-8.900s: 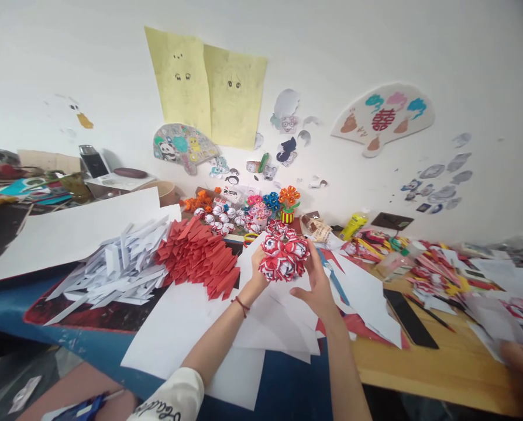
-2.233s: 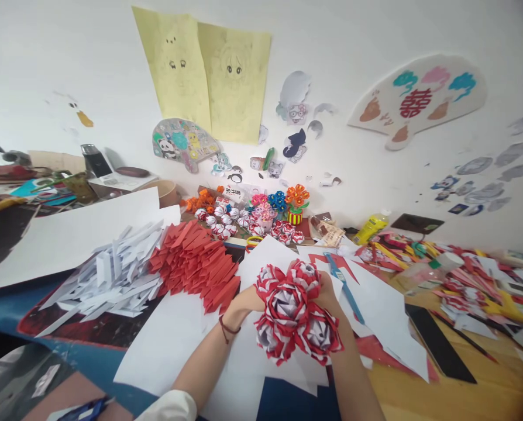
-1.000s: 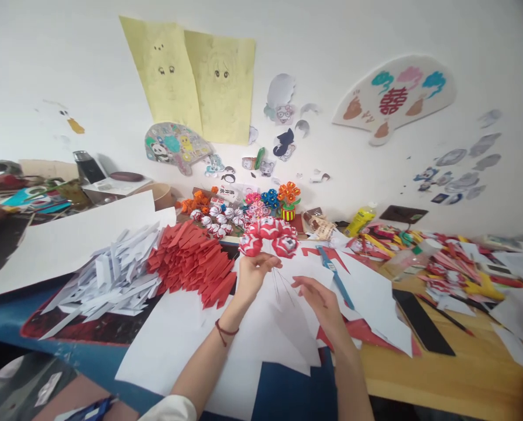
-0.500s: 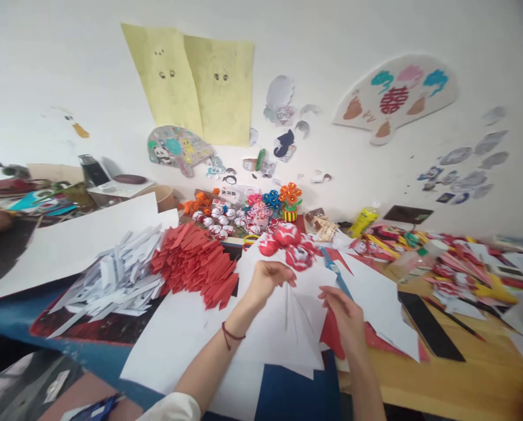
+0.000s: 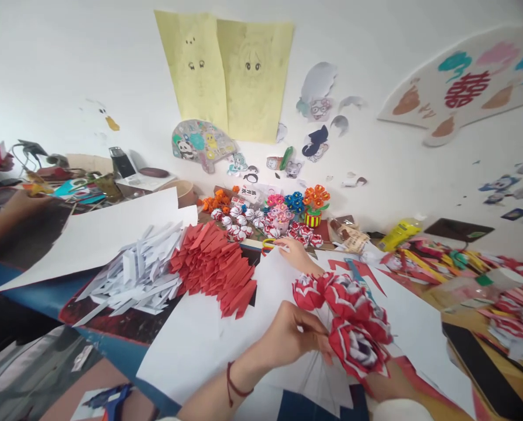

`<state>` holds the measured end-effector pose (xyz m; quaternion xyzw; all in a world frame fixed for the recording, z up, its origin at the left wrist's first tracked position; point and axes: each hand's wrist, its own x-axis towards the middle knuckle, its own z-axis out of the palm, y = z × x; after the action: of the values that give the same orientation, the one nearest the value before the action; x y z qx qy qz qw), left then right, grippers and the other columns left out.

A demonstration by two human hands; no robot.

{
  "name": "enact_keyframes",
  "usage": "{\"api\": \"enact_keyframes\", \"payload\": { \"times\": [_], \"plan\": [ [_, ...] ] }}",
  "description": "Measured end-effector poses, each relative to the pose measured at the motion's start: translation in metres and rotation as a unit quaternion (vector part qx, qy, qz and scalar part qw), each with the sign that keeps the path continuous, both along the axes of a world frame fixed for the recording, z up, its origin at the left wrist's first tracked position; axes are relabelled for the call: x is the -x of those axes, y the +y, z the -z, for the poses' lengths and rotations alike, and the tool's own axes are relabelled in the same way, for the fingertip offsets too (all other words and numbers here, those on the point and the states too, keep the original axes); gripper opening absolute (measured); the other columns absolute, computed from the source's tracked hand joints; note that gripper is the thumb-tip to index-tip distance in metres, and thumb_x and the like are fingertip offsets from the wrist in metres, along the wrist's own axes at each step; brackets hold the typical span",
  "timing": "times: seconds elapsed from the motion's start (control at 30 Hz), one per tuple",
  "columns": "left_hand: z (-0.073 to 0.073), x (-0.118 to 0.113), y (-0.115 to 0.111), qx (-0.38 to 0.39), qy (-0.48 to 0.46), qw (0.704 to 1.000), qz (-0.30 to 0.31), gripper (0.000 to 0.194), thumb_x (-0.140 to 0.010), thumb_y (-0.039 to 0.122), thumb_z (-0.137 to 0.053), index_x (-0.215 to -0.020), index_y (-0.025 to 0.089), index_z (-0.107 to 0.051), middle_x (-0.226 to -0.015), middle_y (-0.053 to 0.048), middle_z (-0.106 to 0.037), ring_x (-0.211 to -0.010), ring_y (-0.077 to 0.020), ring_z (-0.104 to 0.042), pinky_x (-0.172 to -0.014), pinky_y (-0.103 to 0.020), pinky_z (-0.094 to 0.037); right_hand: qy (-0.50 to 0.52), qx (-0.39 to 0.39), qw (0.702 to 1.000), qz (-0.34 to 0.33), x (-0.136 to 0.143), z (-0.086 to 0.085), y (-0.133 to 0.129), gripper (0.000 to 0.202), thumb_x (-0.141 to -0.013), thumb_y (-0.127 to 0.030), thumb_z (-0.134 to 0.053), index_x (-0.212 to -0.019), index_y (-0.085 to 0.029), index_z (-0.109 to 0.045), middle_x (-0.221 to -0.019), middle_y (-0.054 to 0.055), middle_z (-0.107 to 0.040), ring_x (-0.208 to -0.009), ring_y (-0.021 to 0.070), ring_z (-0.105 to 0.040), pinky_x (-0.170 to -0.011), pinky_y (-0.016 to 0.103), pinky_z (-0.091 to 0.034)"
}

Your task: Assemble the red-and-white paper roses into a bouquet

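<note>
My left hand (image 5: 294, 333) is closed around the thin wire stems of a bunch of red and white paper flowers (image 5: 358, 345). The blooms lean to the right, over my right forearm, and the stems trail down below my fingers. Beyond the bunch, my right hand (image 5: 297, 255) reaches forward, its fingers stretched out beside a yellow-rimmed loop (image 5: 268, 246) that looks like a scissors handle. Whether the fingertips touch it I cannot tell. White paper sheets (image 5: 200, 345) lie beneath my hands.
Folded red paper strips (image 5: 217, 266) and white paper strips (image 5: 141, 272) are heaped at left. Finished paper flowers (image 5: 244, 219) stand along the wall, near a flower pot (image 5: 313, 218). A black phone-like slab (image 5: 481, 368) lies right. Another person's hand (image 5: 27, 207) is at far left.
The flower bunch has come closer and to the right with my left hand. My right hand has moved forward and left, from beside the stems to the yellow loop. The view has shifted.
</note>
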<state>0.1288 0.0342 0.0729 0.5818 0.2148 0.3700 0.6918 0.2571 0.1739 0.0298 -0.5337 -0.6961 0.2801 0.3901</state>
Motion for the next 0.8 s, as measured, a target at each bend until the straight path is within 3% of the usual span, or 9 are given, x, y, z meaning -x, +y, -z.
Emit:
{"api": "enact_keyframes", "payload": {
  "times": [0.17,0.27,0.4,0.57,0.8],
  "plan": [
    [0.007,-0.001,-0.003,0.019,-0.062,0.998,-0.002,0.035,-0.063,0.046,-0.084,-0.06,0.015,-0.068,-0.064,-0.006,-0.07,-0.061,-0.018,-0.065,-0.059,-0.026,-0.05,-0.168,-0.01,0.983,-0.071,0.023,0.012,0.067,0.021,-0.091,-0.021,-0.061,-0.111,-0.015,-0.064,-0.115,0.008,-0.063,-0.109,0.0203,-0.059,-0.097,0.04,-0.046],
    [0.007,0.0,0.0,0.054,-0.051,0.997,-0.012,0.044,-0.056,0.052,-0.086,-0.055,0.015,-0.062,-0.063,-0.006,-0.068,-0.061,-0.0183,-0.064,-0.059,-0.027,-0.051,-0.254,-0.019,0.966,-0.038,0.032,0.023,0.091,0.023,-0.093,-0.014,-0.053,-0.112,-0.012,-0.066,-0.115,0.014,-0.062,-0.115,0.0236,-0.054,-0.1,0.037,-0.041],
    [0.006,0.003,0.008,0.121,-0.023,0.992,-0.024,0.044,-0.051,0.049,-0.09,-0.063,0.015,-0.066,-0.069,-0.005,-0.069,-0.069,-0.0199,-0.066,-0.066,-0.028,-0.053,-0.352,-0.006,0.936,0.006,0.043,0.033,0.115,0.022,-0.094,-0.022,-0.053,-0.104,-0.012,-0.069,-0.11,0.016,-0.064,-0.11,0.0271,-0.057,-0.091,0.035,-0.044],
    [0.012,0.007,0.013,0.157,-0.018,0.987,-0.001,0.04,-0.073,0.055,-0.075,-0.08,0.017,-0.07,-0.081,-0.006,-0.072,-0.083,-0.023,-0.069,-0.074,-0.032,-0.056,-0.437,0.011,0.899,0.019,0.055,0.035,0.138,0.02,-0.091,-0.026,-0.059,-0.103,-0.012,-0.067,-0.11,0.016,-0.065,-0.107,0.0259,-0.06,-0.086,0.034,-0.048],
    [0.006,0.014,0.023,0.141,0.008,0.989,0.036,0.029,-0.095,0.036,-0.056,-0.116,0.017,-0.06,-0.117,-0.008,-0.062,-0.097,-0.0198,-0.063,-0.083,-0.039,-0.056,-0.489,0.012,0.872,-0.012,0.057,0.027,0.149,0.032,-0.094,-0.035,-0.057,-0.12,-0.016,-0.058,-0.119,0.008,-0.061,-0.104,0.0209,-0.061,-0.089,0.043,-0.052]
  ]
}}
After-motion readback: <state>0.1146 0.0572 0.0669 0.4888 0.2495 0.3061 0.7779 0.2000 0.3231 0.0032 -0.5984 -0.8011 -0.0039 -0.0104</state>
